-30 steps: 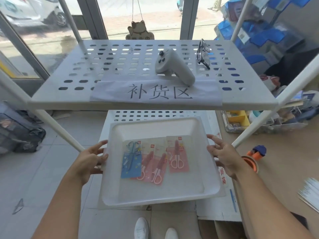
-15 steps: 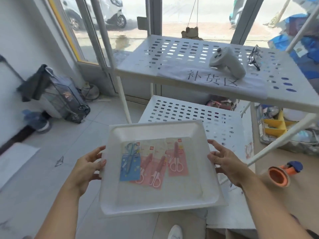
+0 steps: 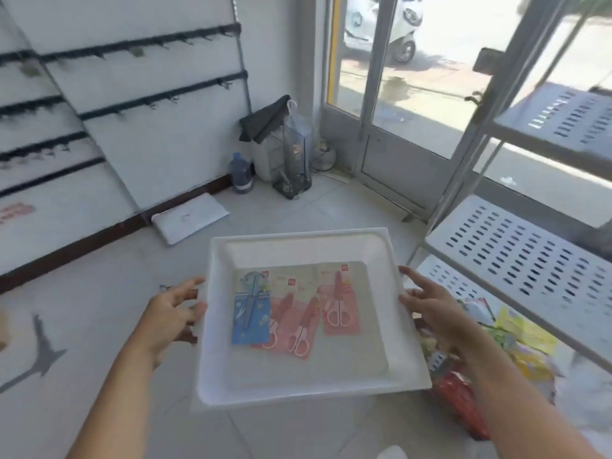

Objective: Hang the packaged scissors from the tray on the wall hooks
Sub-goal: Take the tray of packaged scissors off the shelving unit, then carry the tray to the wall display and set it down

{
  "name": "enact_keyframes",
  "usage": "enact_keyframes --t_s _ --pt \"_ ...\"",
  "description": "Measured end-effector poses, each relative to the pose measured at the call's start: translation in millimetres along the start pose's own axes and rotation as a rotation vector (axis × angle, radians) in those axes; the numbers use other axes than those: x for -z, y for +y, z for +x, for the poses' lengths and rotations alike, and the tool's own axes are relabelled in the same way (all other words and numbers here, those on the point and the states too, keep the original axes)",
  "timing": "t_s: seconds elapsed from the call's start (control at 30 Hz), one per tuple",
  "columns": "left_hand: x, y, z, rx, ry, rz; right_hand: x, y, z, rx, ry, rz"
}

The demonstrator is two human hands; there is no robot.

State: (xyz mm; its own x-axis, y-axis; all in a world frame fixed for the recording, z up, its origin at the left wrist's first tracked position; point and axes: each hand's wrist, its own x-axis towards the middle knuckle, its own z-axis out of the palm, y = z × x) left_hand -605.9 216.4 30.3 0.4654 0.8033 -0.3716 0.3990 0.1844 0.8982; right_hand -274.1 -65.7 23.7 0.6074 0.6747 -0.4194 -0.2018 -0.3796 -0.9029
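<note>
I hold a white tray (image 3: pixel 298 389) level in front of me, my left hand (image 3: pixel 174 313) on its left rim and my right hand (image 3: pixel 430 304) on its right rim. Inside lie several packaged scissors: a blue pack (image 3: pixel 250 313) at the left, two overlapping pink packs (image 3: pixel 298 326) in the middle and another pink pack (image 3: pixel 341 303) at the right. The white wall panel with rows of black hooks (image 3: pixel 159 97) stands at the upper left, some way off.
A white perforated shelf rack (image 3: pixel 516 256) stands close on my right, with coloured packets (image 3: pixel 516 336) on the floor under it. A glass door (image 3: pixel 417 104) is ahead. A water bottle (image 3: pixel 240 173), a bin with dark cloth (image 3: pixel 281 154) and a flat white board (image 3: pixel 190 218) sit near the wall.
I have turned left with the tray, away from the rack. The hook wall has come into view at the left and the rack has slid to the right edge.
</note>
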Motion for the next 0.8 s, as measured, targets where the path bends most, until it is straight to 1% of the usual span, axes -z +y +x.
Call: enact_keyframes --t_s 0.2,0.4,0.6,0.7,0.8 --pt "128 -58 -50 0.035 0.269 -0.066 -138 -25 30 0.036 -0.24 -0.115" --pt "201 -102 -84 0.104 0.59 -0.185 -256 -46 67 0.045 -0.462 -0.216" --pt "254 -125 -93 0.182 0.796 -0.297 -373 -67 116 0.049 -0.614 -0.311" --pt "281 -126 -90 0.203 0.87 -0.342 -426 -85 142 0.065 -0.705 -0.356" --pt "308 -125 -88 0.232 0.906 -0.375 -477 -107 162 0.081 -0.789 -0.384"
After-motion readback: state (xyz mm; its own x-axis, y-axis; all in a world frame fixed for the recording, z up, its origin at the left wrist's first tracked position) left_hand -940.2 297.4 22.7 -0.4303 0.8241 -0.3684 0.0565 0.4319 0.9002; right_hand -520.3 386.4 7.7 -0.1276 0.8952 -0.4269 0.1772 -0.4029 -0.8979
